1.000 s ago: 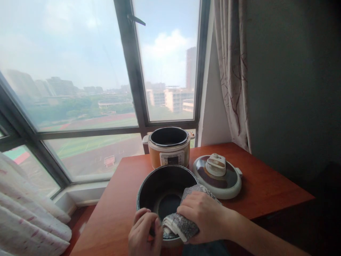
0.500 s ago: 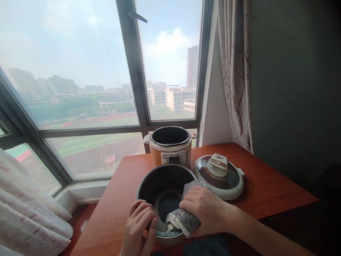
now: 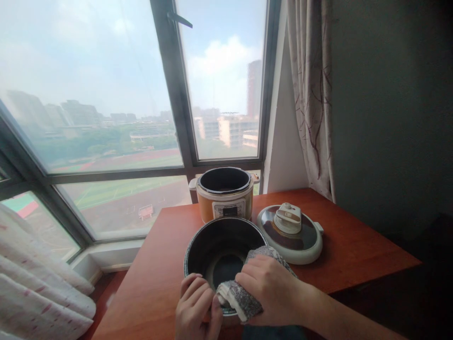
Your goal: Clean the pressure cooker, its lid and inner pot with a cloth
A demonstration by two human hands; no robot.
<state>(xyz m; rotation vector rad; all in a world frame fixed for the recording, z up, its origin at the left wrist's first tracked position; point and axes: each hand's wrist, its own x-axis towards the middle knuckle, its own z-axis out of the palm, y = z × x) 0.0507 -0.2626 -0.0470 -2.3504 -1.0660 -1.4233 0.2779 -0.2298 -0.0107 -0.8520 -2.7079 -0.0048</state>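
At lower centre, the left hand [image 3: 198,307] clamps the near rim of the dark inner pot [image 3: 215,250], steadying it on the wooden table [image 3: 354,250]. Just right, the right hand [image 3: 272,293] presses a folded grey cloth [image 3: 240,297] over that rim, fingers closed on it. Further right, the cooker lid [image 3: 290,233] lies flat, apart.

The right hand [image 3: 274,295] pressed a grey cloth [image 3: 244,297] over the near rim of a dark pot [image 3: 208,245]. The left hand [image 3: 196,309] gripped that rim beside it. Behind, on the table [image 3: 354,245], stood an open cooker [image 3: 225,192], its lid [image 3: 290,232] just to the right.
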